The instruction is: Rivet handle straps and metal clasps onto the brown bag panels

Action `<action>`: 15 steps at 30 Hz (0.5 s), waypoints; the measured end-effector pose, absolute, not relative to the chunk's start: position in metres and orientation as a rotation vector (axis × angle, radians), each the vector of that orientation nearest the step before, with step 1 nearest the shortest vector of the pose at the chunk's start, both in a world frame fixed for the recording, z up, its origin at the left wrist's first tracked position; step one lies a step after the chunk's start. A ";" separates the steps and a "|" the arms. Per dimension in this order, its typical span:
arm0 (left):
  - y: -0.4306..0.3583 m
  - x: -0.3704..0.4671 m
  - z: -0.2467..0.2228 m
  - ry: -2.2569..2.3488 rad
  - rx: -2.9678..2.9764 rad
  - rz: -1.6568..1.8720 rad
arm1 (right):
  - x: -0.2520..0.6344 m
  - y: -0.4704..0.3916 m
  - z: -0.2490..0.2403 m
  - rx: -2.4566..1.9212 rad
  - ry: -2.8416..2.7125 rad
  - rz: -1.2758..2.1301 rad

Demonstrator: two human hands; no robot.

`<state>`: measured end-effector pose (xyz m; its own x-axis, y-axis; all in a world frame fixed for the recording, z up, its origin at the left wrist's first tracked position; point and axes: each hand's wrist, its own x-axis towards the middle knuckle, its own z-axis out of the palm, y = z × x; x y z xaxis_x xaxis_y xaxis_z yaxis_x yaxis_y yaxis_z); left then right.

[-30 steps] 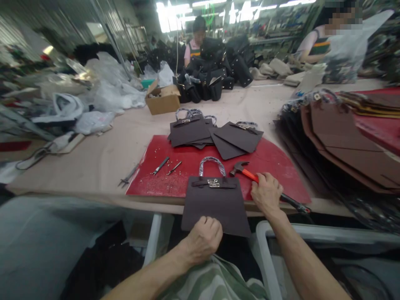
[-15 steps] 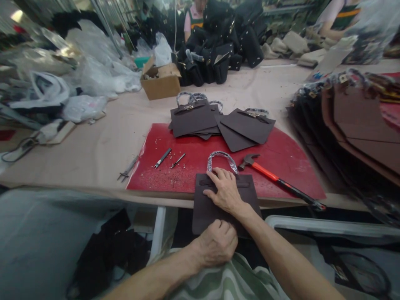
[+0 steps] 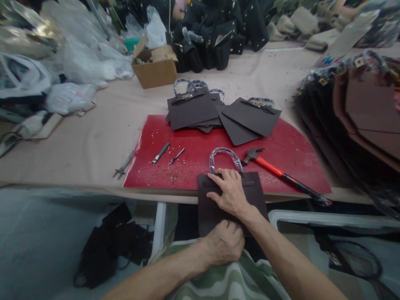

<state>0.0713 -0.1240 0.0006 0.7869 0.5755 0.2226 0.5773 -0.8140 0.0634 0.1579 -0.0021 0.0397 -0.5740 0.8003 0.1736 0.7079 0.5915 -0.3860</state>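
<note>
A dark brown bag panel [image 3: 206,208] with a plastic-wrapped handle [image 3: 225,152] lies over the table's front edge. My right hand [image 3: 231,189] rests on its upper part, fingers spread near the base of the handle. At the panel's lower edge my left hand [image 3: 226,241] is closed, its fingers curled; what they hold is hidden. A claw hammer [image 3: 281,175] with an orange and black handle lies to the right on the red mat [image 3: 193,154]. Two small metal tools, a flat one [image 3: 161,153] and a thin one [image 3: 177,155], lie on the mat's left part.
More brown panels [image 3: 193,110] with handles lie at the mat's back edge. Behind stands a cardboard box [image 3: 156,73]. A large stack of panels [image 3: 368,100] fills the right side. White bins flank my lap; the left holds dark pieces [image 3: 115,246].
The whole view has shifted, with table items sitting slightly higher in it. Both hands keep the same pose on the panel.
</note>
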 end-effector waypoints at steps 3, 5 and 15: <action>-0.124 0.069 0.004 -0.961 -2.956 -0.375 | 0.157 -0.002 0.040 -1.256 -2.493 0.402; -0.125 0.067 0.008 -0.962 -2.956 -0.384 | 0.155 -0.001 0.038 -1.276 -2.482 0.393; -0.118 0.057 0.023 -0.947 -3.008 -0.387 | 0.155 0.010 0.035 -1.267 -2.518 0.395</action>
